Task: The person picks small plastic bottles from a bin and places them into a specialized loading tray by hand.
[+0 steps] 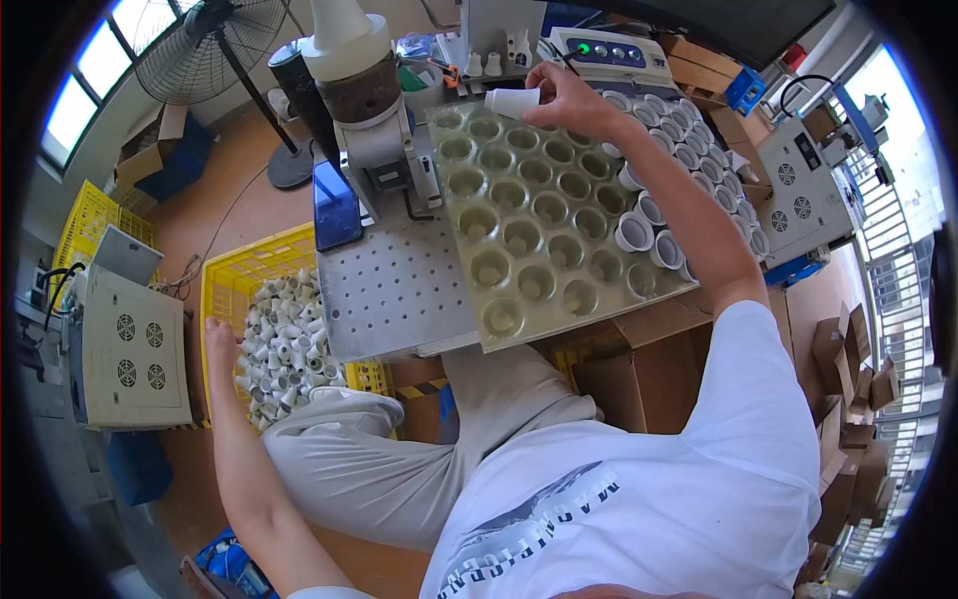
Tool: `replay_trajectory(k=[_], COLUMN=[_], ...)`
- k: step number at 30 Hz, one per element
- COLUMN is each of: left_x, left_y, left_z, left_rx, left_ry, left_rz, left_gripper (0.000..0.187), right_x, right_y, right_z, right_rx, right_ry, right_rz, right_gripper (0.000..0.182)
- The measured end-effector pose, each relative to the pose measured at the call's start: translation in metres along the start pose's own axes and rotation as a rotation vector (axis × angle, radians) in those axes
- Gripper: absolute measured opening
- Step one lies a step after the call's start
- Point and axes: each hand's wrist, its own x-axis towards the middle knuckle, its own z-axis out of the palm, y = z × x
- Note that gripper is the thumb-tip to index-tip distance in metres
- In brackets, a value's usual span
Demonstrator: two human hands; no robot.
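Note:
My right hand (564, 103) is closed on a white plastic cup (512, 103), lying sideways above the far edge of a translucent tray with round pockets (486, 268). Rows of upright white cups (635, 233) fill the tray's right part, under and beside my right forearm. At the left, my left hand (222, 344) is by the side of a yellow crate (222, 275) heaped with small white cone-shaped pieces (289, 339). The fingers of that hand are mostly hidden.
Beside the tray stands a machine with a grey column (374, 150) on a perforated metal plate (399, 285). A blue-screened phone (336, 205) leans there. Behind are a control box (611, 55) and a fan (210, 45). Cardboard boxes (639, 384) sit under the table.

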Motion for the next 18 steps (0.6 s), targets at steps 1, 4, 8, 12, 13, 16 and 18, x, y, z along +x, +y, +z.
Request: replay_trajectory(k=[1,4,8,12,13,16,18], left_x=[0.003,-0.002,-0.001,-0.009,-0.001,0.046,0.052], left_y=[-0.001,-0.024,-0.012,0.006,-0.006,-0.067,-0.078], left_z=[-0.006,0.023,0.011,0.012,0.016,0.028,0.026], left_rx=[-0.01,-0.041,0.028,0.024,0.015,0.055,0.109], left_ry=[0.02,-0.011,-0.039,-0.064,-0.065,-0.007,0.032], left_rz=[0.044,0.073,0.089,-0.068,-0.002,0.156,0.252], left_gripper=[0.031,0.028,0.022,0.024,0.024,0.023,0.022], right_x=[0.008,0.007,0.008,0.007,0.006,0.001,0.002], right_y=[0.007,0.033,0.035,0.038,0.034,0.022,0.024], right_z=[0.012,0.028,0.039,0.042,0.043,0.041,0.04], right_rx=[0.004,-0.003,0.07,-0.004,0.002,0.05,0.028], right_ry=[0.066,0.108,0.129,0.161,0.157,0.146,0.161], right_rz=[-0.049,-0.088,-0.147,-0.16,-0.174,-0.134,-0.15], right_gripper=[0.047,0.05,0.045,0.042,0.042,0.041,0.04])
